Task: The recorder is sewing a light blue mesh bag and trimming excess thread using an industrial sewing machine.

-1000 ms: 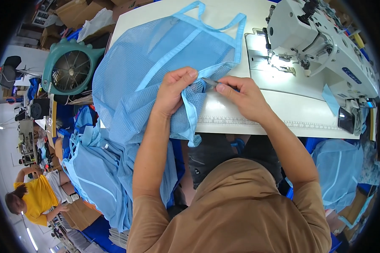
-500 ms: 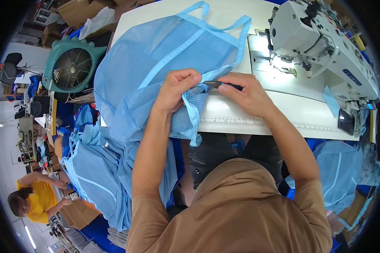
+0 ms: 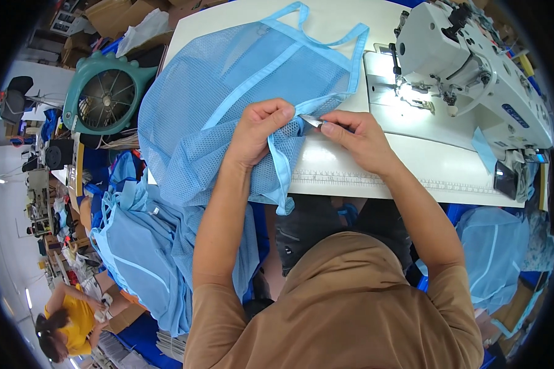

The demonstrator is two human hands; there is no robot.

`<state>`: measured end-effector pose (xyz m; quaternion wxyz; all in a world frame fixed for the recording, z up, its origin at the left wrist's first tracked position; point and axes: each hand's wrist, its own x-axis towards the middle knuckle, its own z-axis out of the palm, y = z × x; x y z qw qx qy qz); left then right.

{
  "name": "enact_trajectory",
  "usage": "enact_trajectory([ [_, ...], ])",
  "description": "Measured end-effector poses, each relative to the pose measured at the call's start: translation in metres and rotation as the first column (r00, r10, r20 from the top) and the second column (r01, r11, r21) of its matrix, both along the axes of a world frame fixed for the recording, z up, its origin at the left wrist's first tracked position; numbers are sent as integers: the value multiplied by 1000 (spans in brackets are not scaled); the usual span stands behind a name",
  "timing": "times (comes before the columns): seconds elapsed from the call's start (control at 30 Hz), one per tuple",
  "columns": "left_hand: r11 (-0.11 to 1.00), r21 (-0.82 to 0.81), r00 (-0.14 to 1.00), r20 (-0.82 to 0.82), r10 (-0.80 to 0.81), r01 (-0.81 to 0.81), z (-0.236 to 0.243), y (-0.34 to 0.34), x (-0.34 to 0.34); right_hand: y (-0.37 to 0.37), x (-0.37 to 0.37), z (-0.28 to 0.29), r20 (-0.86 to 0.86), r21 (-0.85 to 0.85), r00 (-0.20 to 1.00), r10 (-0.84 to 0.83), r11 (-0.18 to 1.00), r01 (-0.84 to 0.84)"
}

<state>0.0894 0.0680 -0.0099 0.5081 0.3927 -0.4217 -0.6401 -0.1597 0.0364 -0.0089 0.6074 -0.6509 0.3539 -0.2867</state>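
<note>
A light blue mesh bag (image 3: 184, 98) with paler binding and strap loops lies spread over the sewing table. My left hand (image 3: 258, 132) is closed around a bunched part of its bound edge, thumb against the fingers. Below that hand a loose end of the pale blue binding (image 3: 281, 166) hangs toward the table's front edge. My right hand (image 3: 362, 141) grips small dark-handled thread snips (image 3: 311, 121). Their pointed metal blades reach the binding just beside my left fingertips. Whether the tips touch a thread is too small to tell.
A white sewing machine (image 3: 431, 37) with its lamp lit stands at the right. A ruler strip (image 3: 338, 177) runs along the table front. Blue mesh pieces (image 3: 141, 246) are heaped at my left, near a green fan (image 3: 108, 95). A person in yellow (image 3: 77, 326) works far left.
The snips have turned slightly, so their blades now look bright instead of dark. Both hands stay nearly in place. The person in yellow has shifted lower and bent over.
</note>
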Motion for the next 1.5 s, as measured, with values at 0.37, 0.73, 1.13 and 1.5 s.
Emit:
enact_trajectory([
  [0.37,999,15,997,71,-31,30,1,0,-2,-18,-14,17,-137,-509,988,69,851,-130],
  [0.73,1000,-15,995,99,5,-4,0,1,-5,-4,-13,13,-98,-175,995,7,984,-24],
  [1.13,1000,-2,991,136,-5,5,-2,2,-2,-6,-13,17,-136,-246,990,42,966,-75],
  [1.5,996,-55,985,154,74,-66,-4,1,-7,4,-8,13,-70,-141,997,-29,990,18],
])
